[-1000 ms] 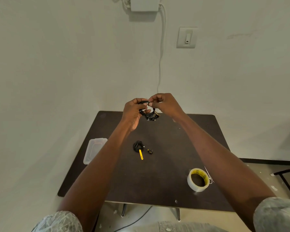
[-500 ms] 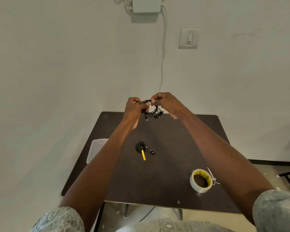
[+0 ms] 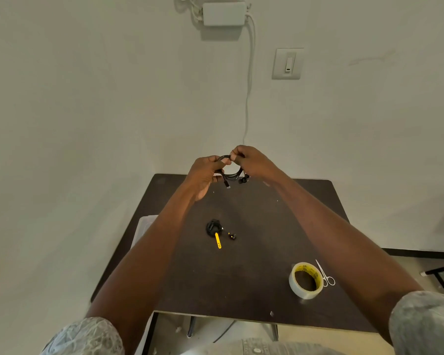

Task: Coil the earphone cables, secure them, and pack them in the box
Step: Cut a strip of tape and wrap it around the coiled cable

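On the surface [image 3: 254,252], one tied coil [image 3: 213,228] is lying; both hands, left hand [image 3: 203,175] and right hand [image 3: 251,162], are pinching a second cable [image 3: 231,172], untied; box [image 3: 144,229] is waiting.

Black coiled earphone cable [image 3: 231,172]; dark brown rectangular tabletop [image 3: 254,265]; white tape roll [image 3: 305,280] (yellow inner core); yellow plastic tie strip [image 3: 218,240].

surface: dark brown table [image 3: 241,285], against the wall
mid-table: coiled black earphone bundle [image 3: 212,228] with yellow tie [image 3: 218,241]; small black piece [image 3: 232,236] just beside it
left edge: clear plastic box [image 3: 144,226], partly hidden by a forearm
near-right: tape roll [image 3: 305,280], small scissors [image 3: 325,274] touching its right side
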Motion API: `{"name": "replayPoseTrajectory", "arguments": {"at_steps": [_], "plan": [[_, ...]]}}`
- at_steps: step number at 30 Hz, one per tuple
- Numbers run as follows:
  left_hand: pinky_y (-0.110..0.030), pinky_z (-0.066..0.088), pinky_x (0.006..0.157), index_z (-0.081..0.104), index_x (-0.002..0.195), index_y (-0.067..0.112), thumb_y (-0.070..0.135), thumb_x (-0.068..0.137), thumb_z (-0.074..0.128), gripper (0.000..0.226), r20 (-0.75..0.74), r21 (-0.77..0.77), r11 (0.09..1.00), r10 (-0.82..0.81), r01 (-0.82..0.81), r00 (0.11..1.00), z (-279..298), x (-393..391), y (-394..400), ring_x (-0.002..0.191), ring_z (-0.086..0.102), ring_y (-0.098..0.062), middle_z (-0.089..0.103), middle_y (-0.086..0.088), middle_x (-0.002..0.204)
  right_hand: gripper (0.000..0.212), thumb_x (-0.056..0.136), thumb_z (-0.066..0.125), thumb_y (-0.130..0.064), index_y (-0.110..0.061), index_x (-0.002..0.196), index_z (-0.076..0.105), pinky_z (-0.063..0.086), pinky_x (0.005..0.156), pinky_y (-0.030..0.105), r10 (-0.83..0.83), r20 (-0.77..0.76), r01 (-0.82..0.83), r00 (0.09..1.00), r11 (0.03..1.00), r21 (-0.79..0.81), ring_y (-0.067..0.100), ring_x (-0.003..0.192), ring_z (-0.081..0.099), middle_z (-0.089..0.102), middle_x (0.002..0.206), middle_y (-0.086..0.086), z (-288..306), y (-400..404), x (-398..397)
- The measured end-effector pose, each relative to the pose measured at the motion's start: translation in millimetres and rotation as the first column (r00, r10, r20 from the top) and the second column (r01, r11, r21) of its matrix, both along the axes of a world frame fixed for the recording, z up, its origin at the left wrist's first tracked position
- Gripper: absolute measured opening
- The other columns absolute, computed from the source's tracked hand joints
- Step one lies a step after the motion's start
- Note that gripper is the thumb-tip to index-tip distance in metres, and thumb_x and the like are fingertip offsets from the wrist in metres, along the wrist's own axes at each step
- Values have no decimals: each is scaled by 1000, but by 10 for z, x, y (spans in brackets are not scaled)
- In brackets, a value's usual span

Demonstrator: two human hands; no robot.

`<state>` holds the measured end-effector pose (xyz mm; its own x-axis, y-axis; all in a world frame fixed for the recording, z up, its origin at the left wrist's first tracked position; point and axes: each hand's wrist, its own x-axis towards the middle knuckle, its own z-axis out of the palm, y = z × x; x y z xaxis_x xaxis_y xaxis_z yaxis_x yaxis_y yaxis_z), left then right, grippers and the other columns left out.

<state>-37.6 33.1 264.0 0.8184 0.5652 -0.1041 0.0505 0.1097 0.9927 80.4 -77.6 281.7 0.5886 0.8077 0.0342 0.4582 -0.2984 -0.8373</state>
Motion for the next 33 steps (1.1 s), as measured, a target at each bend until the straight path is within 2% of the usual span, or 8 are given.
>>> {"name": "replayPoseTrajectory", "arguments": {"at_steps": [6, 9, 12, 15, 18, 21, 25, 33], "plan": [[-28, 52, 66, 63, 84, 9, 10, 86, 69, 7, -33, 18, 993, 121, -121, 992, -11, 34, 8, 64, 57, -13, 61, -1, 74, 13, 97, 52, -10, -11, 102, 64, 42, 77, 30, 60, -166, -36, 984, 988, 148, 13, 83, 56, 65, 89, -1, -118, -53, 29], [-36, 56, 76, 64, 92, 7, 10, 87, 68, 7, -46, -24, 995, 101, -102, 994, -30, 45, 16, 66, 56, -13, 59, -2, 74, 19, 98, 49, -6, -9, 107, 65, 42, 75, 27, 55, -206, -25, 977, 989, 148, 11, 82, 57, 66, 92, 1, -137, -74, 32], [-42, 55, 83, 67, 95, 2, 7, 88, 65, 9, -56, -103, 991, 81, -87, 995, -27, 62, -23, 64, 53, -13, 55, -3, 70, 22, 96, 51, -3, -9, 111, 65, 47, 79, 30, 46, -198, -16, 979, 988, 154, 11, 84, 62, 68, 97, 7, -159, -73, 45], [-35, 53, 74, 68, 97, 0, 1, 88, 63, 11, -41, -229, 968, 94, -101, 995, -20, 72, -58, 63, 51, -12, 55, -4, 70, 27, 89, 57, 1, -12, 111, 64, 51, 85, 36, -2, -220, 45, 976, 981, 189, 13, 85, 69, 66, 100, 6, -193, -69, 31], [-37, 53, 83, 68, 96, 1, 1, 89, 60, 11, -34, -389, 916, 96, -102, 995, -57, 74, -49, 68, 55, -14, 57, -5, 74, 24, 83, 66, 0, -10, 105, 61, 51, 77, 33, -85, -212, 133, 974, 966, 222, 17, 85, 71, 66, 102, 10, -232, -62, -3], [-38, 49, 93, 69, 93, 4, 5, 88, 62, 9, -44, -509, 856, 74, -86, 996, -79, 79, -53, 72, 57, -15, 59, -5, 74, 15, 81, 68, -1, -8, 92, 62, 50, 64, 28, -203, -87, 219, 975, 942, 256, 16, 77, 66, 67, 89, 6, -325, -40, -57], [-33, 47, 84, 67, 90, 5, 8, 84, 64, 7, -62, -582, 808, 71, -94, 996, -115, 97, -104, 71, 57, -16, 59, -5, 75, 10, 83, 66, 1, -1, 92, 64, 50, 78, 26, -242, 187, 174, 952, 932, 317, 17, 85, 58, 57, 96, 5, -501, -30, -106], [-29, 50, 77, 67, 81, 11, 24, 79, 76, 15, -121, -560, 819, 68, -125, 990, -191, 138, -126, 72, 64, -13, 68, 0, 75, 14, 75, 58, 11, -1, 81, 61, 49, 70, 47, -255, 401, 110, 880, 930, 350, 31, 77, 56, 56, 91, 12, -688, -17, -115]]}}
